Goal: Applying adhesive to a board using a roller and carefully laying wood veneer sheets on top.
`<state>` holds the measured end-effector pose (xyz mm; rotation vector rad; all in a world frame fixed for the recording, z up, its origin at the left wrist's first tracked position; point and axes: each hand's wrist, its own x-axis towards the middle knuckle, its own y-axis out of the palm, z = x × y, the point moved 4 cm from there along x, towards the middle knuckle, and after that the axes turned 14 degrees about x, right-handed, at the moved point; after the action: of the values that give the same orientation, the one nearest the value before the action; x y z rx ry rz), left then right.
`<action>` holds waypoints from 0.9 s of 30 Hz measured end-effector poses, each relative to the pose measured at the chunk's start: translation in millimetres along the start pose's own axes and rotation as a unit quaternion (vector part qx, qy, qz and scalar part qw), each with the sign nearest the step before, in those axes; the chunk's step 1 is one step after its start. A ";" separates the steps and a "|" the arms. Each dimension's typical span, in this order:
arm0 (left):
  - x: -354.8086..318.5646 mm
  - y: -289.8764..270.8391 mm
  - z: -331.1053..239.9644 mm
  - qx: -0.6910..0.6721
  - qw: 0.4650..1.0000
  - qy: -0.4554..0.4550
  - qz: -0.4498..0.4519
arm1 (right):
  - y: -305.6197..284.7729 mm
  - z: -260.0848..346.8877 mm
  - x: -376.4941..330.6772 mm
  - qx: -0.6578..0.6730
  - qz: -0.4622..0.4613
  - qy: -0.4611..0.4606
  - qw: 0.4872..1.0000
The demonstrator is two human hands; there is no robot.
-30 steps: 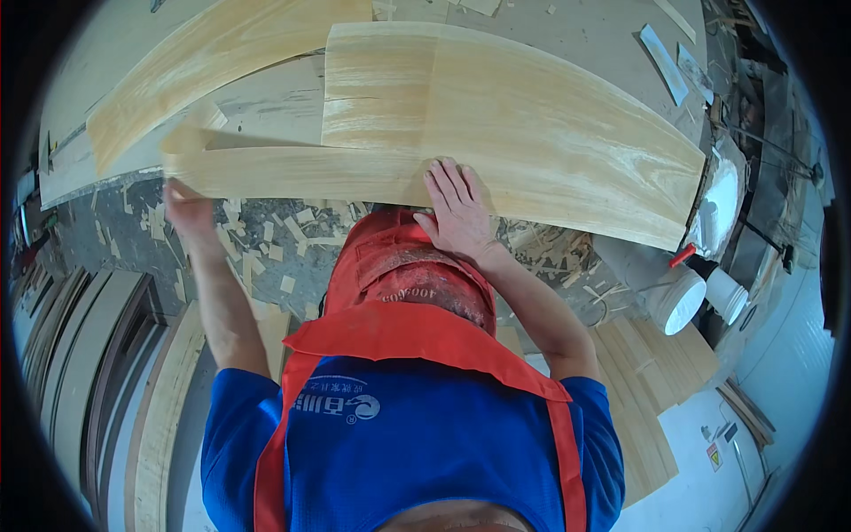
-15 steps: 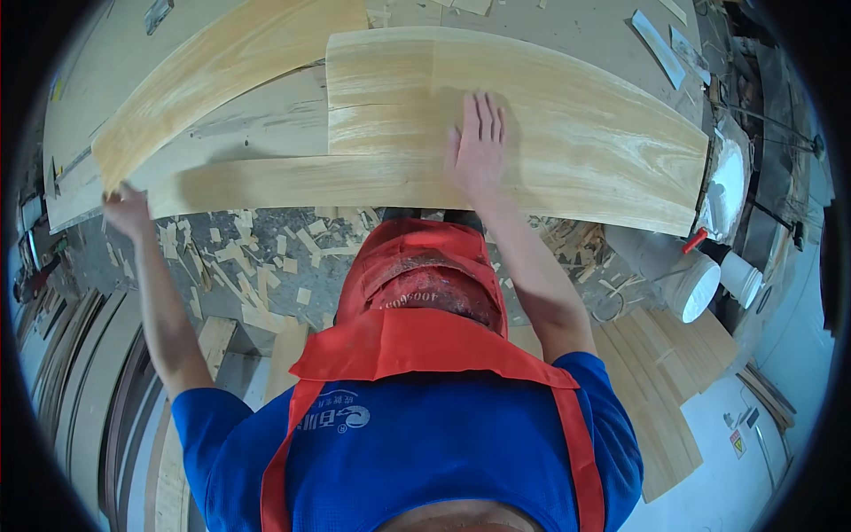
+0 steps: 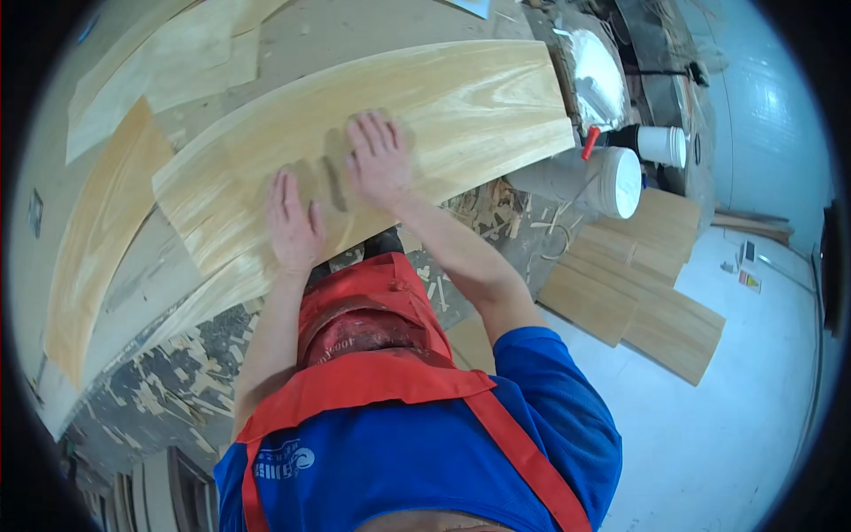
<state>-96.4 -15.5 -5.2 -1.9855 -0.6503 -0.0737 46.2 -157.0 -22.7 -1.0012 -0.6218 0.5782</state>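
A wide sheet of pale wood veneer (image 3: 443, 115) lies across the workbench (image 3: 355, 31), its right end reaching past the bench edge. My left hand (image 3: 292, 223) lies flat on the sheet near its front edge, fingers spread. My right hand (image 3: 379, 160) presses flat on the same sheet a little farther in, fingers apart. Neither hand grips anything. A narrower veneer strip (image 3: 204, 297) pokes out under the sheet at the front. I wear a blue shirt and a red apron.
More veneer sheets (image 3: 97, 239) lie to the left on the bench. A white bucket (image 3: 620, 182) and a white container (image 3: 660, 144) stand at the right. Wood panels (image 3: 647, 310) lie on the floor beyond. Wood scraps (image 3: 168, 390) litter the floor below the bench.
My left hand has come in from the far left end of the strip onto the wide sheet beside my right hand. The view has turned, so the sheet now runs diagonally.
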 end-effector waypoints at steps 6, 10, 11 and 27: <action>8.2 8.3 -17.7 0.134 0.989 0.050 0.040 | -84.1 -135.9 -13.5 -0.003 -0.068 0.079 0.995; 10.8 14.0 -26.2 0.190 0.977 0.059 0.076 | -122.3 -216.7 -23.5 -0.005 -0.077 0.098 0.992; 9.7 14.2 -26.9 0.195 0.976 0.065 0.076 | -133.2 -237.9 -25.1 -0.010 -0.083 0.099 0.992; 11.1 27.2 -29.7 0.235 0.966 0.060 0.084 | -227.6 -481.6 -44.3 -0.119 -0.142 0.144 0.972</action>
<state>-67.5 -45.5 -8.9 -1.5540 -0.3749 0.0585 392.5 -564.2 -21.3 -1.1697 -0.5698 0.1024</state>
